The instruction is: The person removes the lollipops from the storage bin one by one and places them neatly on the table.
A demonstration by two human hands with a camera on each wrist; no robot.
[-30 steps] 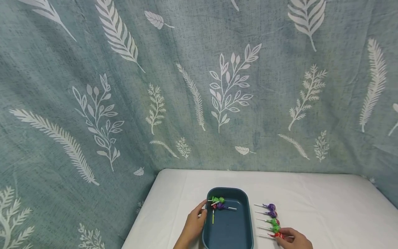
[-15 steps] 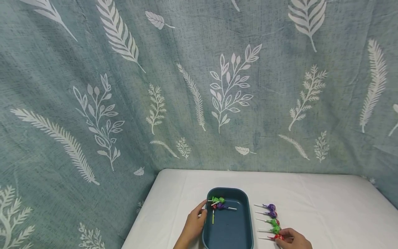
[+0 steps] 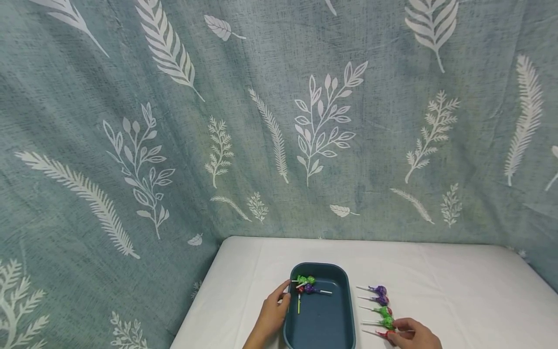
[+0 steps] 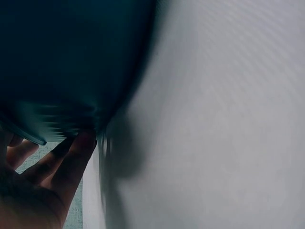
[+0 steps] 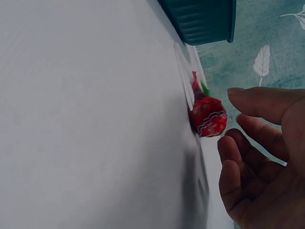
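Observation:
My left hand rests at the left rim of a dark blue tray. In the left wrist view its straight fingers touch the tray's outer wall. My right hand is beside a red-wrapped lollipop on the white table. In the right wrist view a narrow gap separates the fingers from the red lollipop. Above it in the head view, a green lollipop, another green lollipop, a purple lollipop and another purple lollipop form a column, sticks pointing left.
Inside the tray, at its far left, lie green lollipops, a purple lollipop and a red lollipop. A white cloth covers the table. A leaf-patterned curtain hangs behind it and on the left.
The red lollipop has settled below the green ones, and my right fingers have loosened from it, shifting slightly right. The nearest green lollipop's stick has swung a little toward me. My left hand stays still.

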